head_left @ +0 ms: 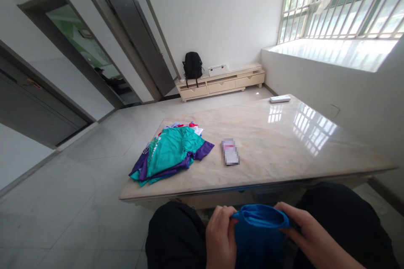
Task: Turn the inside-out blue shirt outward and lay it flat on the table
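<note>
While the person sits with knees against the table (284, 176), both hands hold a blue garment (259, 235) low in the lap, between the dark trouser legs. The left hand (221, 237) is clenched on the cloth's left edge, thumb on top and fingers curled under. The right hand (304, 229) pinches the right edge, its fingers (285, 210) folded over the rim. Between the two grips the rim gapes into an oval opening, and the rest of the cloth hangs down out of view below the fingers.

The garment looks thin, smooth and light, probably a sports knit. It should be limp, holding no shape of its own, and a little slippery, so a loose pinch could let it slide. It is not fragile. The hemmed rim, just where the fingers now sit, seems the best place to hold it, since the doubled edge gives the firmest purchase.

The opening faces up and away from the person, toward the table. The stretched rim runs left to right from one hand to the other, while the garment's long axis appears to drop downward from the fingers toward the floor; how long it is cannot be told.

Beyond the fingertips on the table lies a pile of teal and purple clothes (172, 153), ahead and left of the left hand. A small packet (230, 151), blurred, lies just right of the pile. A white remote (280, 98) rests at the far edge.
</note>
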{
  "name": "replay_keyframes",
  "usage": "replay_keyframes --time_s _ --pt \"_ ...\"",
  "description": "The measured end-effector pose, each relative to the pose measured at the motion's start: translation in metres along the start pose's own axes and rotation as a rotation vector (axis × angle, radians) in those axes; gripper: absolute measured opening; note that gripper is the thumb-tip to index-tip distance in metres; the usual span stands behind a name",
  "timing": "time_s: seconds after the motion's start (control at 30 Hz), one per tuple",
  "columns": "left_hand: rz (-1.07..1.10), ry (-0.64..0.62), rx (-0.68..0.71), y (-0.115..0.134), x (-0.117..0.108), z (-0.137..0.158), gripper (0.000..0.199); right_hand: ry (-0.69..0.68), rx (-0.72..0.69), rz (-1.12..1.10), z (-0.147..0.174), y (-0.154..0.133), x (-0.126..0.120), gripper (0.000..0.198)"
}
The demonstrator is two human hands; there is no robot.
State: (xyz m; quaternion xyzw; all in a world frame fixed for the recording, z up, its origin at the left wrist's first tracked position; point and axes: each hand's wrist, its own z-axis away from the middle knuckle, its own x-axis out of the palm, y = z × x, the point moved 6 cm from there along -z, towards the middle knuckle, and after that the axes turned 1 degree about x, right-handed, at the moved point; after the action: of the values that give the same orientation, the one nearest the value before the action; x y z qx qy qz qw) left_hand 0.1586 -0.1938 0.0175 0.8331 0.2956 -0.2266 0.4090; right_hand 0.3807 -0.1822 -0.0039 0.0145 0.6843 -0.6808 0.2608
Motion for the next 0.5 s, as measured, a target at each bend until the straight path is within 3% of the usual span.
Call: replay_keyframes --time_s 0.07,0.2,0.27,0.37,0.5 --pt "-0.066 0.104 -0.091 -0.010 0.006 0.009 0.020 -0.025 0.028 -0.048 -0.001 0.000 0.014 0.026" --pt "-0.088 0.215 -0.214 -0.030 0.017 0.023 0.022 0.104 -0.016 -0.042 -0.001 -0.007 0.028 0.030" --pt "-0.122 0.236 -0.152 -0.034 0.015 0.023 0.024 0.164 -0.065 -0.012 0.001 -0.011 0.027 0.030" --pt "-0.165 0.202 0.048 -0.030 0.007 0.019 0.029 0.128 -0.088 0.018 0.005 -0.012 0.022 0.030" --pt "-0.089 0.039 0.248 -0.017 0.005 0.004 0.028 0.089 -0.062 -0.021 0.006 -0.003 -0.002 0.036"
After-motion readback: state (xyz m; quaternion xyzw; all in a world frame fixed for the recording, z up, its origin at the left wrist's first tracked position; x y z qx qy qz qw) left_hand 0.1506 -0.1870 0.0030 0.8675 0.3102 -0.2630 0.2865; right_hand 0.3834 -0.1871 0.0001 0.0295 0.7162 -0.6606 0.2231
